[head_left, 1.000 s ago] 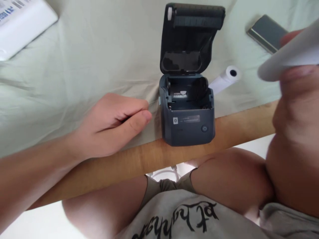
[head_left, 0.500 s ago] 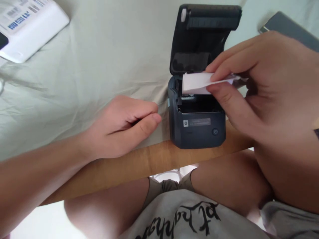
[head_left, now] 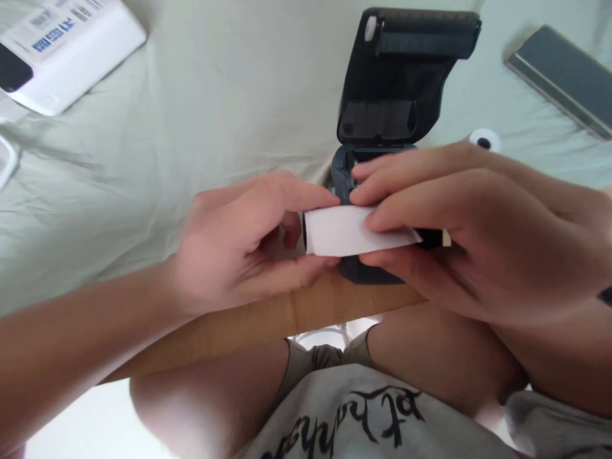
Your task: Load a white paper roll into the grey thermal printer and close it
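Note:
A white paper roll (head_left: pixel 339 231) is held crosswise in front of the label printer, its left end toward my left hand. My left hand (head_left: pixel 253 239) is closed on that end, thumb below and index finger above. My right hand (head_left: pixel 478 236) grips the right part of the roll between fingers and thumb, where a paper edge sticks out. Behind them stands the dark blue label printer (head_left: pixel 368 275), its black lid (head_left: pixel 392 95) raised. Most of the printer's compartment is hidden by my right hand and the roll.
Another white roll (head_left: pixel 492 139) lies behind my right hand. A dark slab-like device (head_left: pixel 564 76) rests at the upper right. At the upper left is a white device (head_left: pixel 90 64) with a printed label. A pale cloth (head_left: pixel 215 115) covers the table, whose wooden edge (head_left: pixel 268 319) shows in front.
My right hand has brought the paper roll from over the printer's compartment toward me. My left hand has moved right and taken hold of its left end. The second roll has come into view.

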### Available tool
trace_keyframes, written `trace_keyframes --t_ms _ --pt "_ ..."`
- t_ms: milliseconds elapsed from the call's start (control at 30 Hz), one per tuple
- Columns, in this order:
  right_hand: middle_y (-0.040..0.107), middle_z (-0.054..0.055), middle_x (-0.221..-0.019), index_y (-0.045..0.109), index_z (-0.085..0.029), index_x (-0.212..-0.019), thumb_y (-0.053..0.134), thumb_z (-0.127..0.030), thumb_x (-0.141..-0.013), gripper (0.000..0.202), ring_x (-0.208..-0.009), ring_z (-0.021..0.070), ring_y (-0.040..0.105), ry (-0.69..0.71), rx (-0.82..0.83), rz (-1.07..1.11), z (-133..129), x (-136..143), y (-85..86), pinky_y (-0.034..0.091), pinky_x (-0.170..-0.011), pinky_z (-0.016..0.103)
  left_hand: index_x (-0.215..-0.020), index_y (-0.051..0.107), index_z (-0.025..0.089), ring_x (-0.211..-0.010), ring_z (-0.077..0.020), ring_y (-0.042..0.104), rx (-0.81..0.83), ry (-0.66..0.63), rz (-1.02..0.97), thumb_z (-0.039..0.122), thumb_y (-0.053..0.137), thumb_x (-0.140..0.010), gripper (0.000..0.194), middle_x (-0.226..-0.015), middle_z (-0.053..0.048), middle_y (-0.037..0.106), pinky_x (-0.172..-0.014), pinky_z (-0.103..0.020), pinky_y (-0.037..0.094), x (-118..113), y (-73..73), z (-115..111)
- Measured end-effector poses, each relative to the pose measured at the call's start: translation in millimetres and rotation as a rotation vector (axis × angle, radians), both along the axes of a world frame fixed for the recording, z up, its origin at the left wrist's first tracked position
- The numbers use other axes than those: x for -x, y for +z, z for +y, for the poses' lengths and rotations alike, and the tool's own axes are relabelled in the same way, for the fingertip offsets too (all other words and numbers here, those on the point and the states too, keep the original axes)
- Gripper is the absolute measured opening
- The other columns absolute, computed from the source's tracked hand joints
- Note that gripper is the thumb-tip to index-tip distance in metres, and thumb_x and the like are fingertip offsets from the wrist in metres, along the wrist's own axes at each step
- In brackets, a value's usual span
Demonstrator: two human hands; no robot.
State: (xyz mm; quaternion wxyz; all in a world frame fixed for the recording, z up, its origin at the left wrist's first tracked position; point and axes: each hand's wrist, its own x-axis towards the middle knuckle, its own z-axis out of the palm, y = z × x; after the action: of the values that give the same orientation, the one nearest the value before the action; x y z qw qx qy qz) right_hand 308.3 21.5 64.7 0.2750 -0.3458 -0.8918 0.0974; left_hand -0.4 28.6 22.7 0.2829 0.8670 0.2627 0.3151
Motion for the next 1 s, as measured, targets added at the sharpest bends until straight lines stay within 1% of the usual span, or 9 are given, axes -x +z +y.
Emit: trace_keyframes --t_ms 67,133,267,500,633,767,833,900,1000 --pt "0.097 -0.012 -0.128 0.080 -0.029 -0.117 0.082 -0.029 -0.127 0.010 -0.122 0.0080 0.095 0.000 -0.072 0.032 -5 11 -0.6 0.075 -0.109 0.024 -0.140 0.084 0.033 -0.077 -0.0164 0.079 -0.021 0.084 -0.023 0.037 0.083 -0.128 0.013 -0.106 0.001 0.085 -0.070 -0.031 0.067 -3 0.0 -5" --pt "0.097 -0.013 -0.130 0.076 -0.030 -0.114 0.079 -0.027 -0.129 0.015 -0.122 0.0068 0.095 -0.023 -0.052 0.000 -10 11 0.2 0.072 -0.104 0.027 -0.148 0.084 0.034 -0.081 -0.0166 0.081 -0.006 0.107 -0.040 0.039 0.086 -0.127 0.021 -0.118 -0.001 0.088 -0.072 -0.031 0.069 -5 -4.2 -7" --pt "0.092 -0.008 -0.155 0.077 -0.035 -0.136 0.063 -0.042 -0.136 0.016 -0.150 0.0169 0.089 -0.183 -0.021 -0.048 -10 -16 -1.0 0.069 -0.123 0.043 -0.172 0.072 0.042 -0.078 -0.0129 0.078 0.086 0.119 -0.180 0.046 0.096 -0.120 0.058 -0.145 -0.004 0.081 -0.064 -0.026 0.065 -5 -18.8 -3" --pt "0.094 0.004 -0.151 0.082 -0.032 -0.129 0.055 -0.067 -0.136 0.044 -0.149 0.0316 0.091 -0.395 -0.017 -0.196 1 -39 -5.1 0.070 -0.120 0.060 -0.167 0.064 0.034 -0.096 -0.0182 0.081 0.128 0.120 -0.123 0.047 0.077 -0.129 0.042 -0.142 -0.009 0.079 -0.065 -0.025 0.062 -4 -28.2 8" --pt "0.095 -0.002 -0.146 0.082 -0.032 -0.124 0.053 -0.053 -0.137 0.038 -0.131 0.0239 0.096 -0.341 -0.049 -0.269 5 -28 -2.4 0.075 -0.113 0.053 -0.163 0.063 0.028 -0.099 -0.0170 0.082 0.119 0.094 -0.058 0.047 0.073 -0.133 0.037 -0.139 -0.009 0.082 -0.070 -0.026 0.064 -4 -25.3 9" --pt "0.093 -0.002 -0.156 0.080 -0.027 -0.107 0.070 -0.041 -0.132 0.030 -0.144 0.0215 0.093 -0.264 -0.110 -0.192 13 -20 2.1 0.079 -0.113 0.043 -0.172 0.059 0.028 -0.109 -0.0214 0.086 0.045 0.086 0.026 0.049 0.068 -0.135 0.044 -0.144 -0.012 0.082 -0.069 -0.028 0.064 -2 -26.2 11" --pt "0.093 -0.002 -0.154 0.083 -0.029 -0.104 0.070 -0.043 -0.132 0.035 -0.145 0.0207 0.092 -0.245 -0.088 -0.177 15 -20 3.9 0.079 -0.117 0.042 -0.182 0.053 0.032 -0.124 -0.0255 0.088 -0.016 0.054 0.022 0.051 0.069 -0.134 0.054 -0.160 -0.014 0.079 -0.083 -0.034 0.074 -3 -28.9 11" --pt "0.093 0.000 -0.150 0.090 -0.034 -0.113 0.065 -0.056 -0.133 0.039 -0.145 0.0225 0.092 -0.243 -0.021 -0.184 12 -26 4.0 0.080 -0.117 0.045 -0.191 0.048 0.034 -0.149 -0.0342 0.084 -0.086 0.033 0.020 0.059 0.067 -0.133 0.066 -0.174 -0.016 0.074 -0.114 -0.052 0.079 -4 -32.4 10" --pt "0.086 0.005 -0.162 0.092 -0.040 -0.144 0.064 -0.078 -0.129 0.049 -0.160 0.0316 0.086 -0.288 0.070 -0.153 0 -47 -1.7 0.082 -0.111 0.048 -0.196 0.050 0.034 -0.179 -0.0495 0.065 -0.179 0.037 0.081 0.071 0.055 -0.134 0.072 -0.187 -0.021 0.064 -0.139 -0.079 0.064 -7 -37.2 6"
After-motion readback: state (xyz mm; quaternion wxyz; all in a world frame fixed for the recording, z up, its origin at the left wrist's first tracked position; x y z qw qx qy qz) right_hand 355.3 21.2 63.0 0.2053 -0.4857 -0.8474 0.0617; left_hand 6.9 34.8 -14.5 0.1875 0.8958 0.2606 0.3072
